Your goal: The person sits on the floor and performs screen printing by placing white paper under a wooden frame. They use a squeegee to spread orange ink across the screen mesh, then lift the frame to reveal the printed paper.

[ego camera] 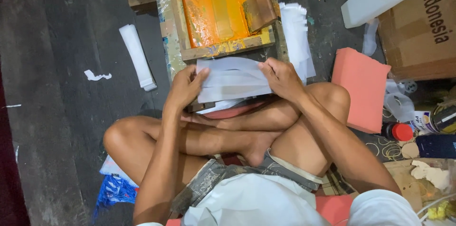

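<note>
Left hand (186,85): grip pinching the left edge of the white bag stack (232,79).
Right hand (281,78): grip pinching its right edge.
Stack: just below the orange printing screen (218,7).

Orange printing frame (223,10) cut off by top edge. Cardboard box (418,26) cropped at right edge. Lower sheets of white stack (232,81) hidden under hands. Blue packet (114,190) partly hidden beneath thigh.

Soft, even light from overhead; my legs throw only faint shadow on the dim floor (57,88). The orange screen frame (218,7) shines with wet glare. Everything's reasonably sharp, corners slightly soft.
</note>
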